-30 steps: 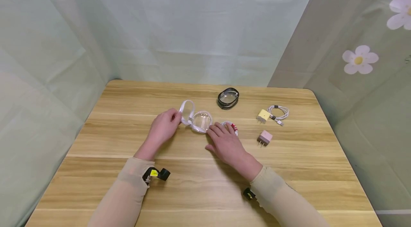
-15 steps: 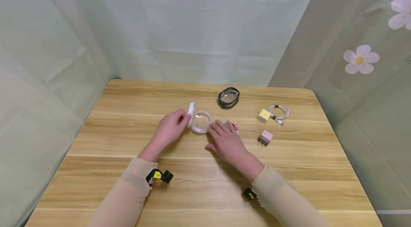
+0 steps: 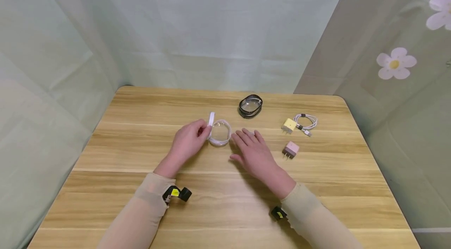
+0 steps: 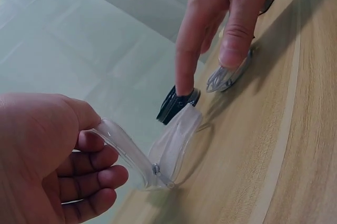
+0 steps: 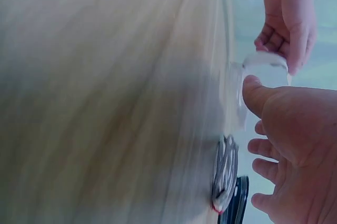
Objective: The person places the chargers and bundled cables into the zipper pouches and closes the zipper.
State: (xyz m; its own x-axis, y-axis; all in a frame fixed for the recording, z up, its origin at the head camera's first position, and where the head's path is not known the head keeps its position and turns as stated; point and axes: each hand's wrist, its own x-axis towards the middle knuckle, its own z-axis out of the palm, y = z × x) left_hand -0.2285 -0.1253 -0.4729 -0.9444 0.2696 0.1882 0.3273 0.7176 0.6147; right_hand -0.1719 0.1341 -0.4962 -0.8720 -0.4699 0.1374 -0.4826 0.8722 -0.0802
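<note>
A round clear zip pouch with white trim [image 3: 220, 144] lies unfolded on the table, its lid [image 3: 211, 118] raised upright on the left side. My left hand [image 3: 188, 138] pinches the lid's edge between thumb and index finger; in the left wrist view the other fingers curl loosely below. A small zipper pull [image 4: 156, 169] shows near the fold. Just right of the pouch, my right hand [image 3: 255, 156] hovers with fingers spread and nothing in it. Beneath that hand is a coiled white cable with a red tie [image 5: 225, 174], mostly hidden in the head view.
Behind stands a black-trimmed clear pouch [image 3: 250, 107]. To the right are a yellow charger plug [image 3: 289, 125], a coiled white cable with a black tie [image 3: 309, 123] and a pink charger plug [image 3: 291, 149]. Curtains surround the wooden table [image 3: 225, 210].
My left hand has moved right, swinging the pouch's lid from leaning left to upright. My right hand has drawn slightly right, off the pouch's edge, covering more of the red-tied cable.
</note>
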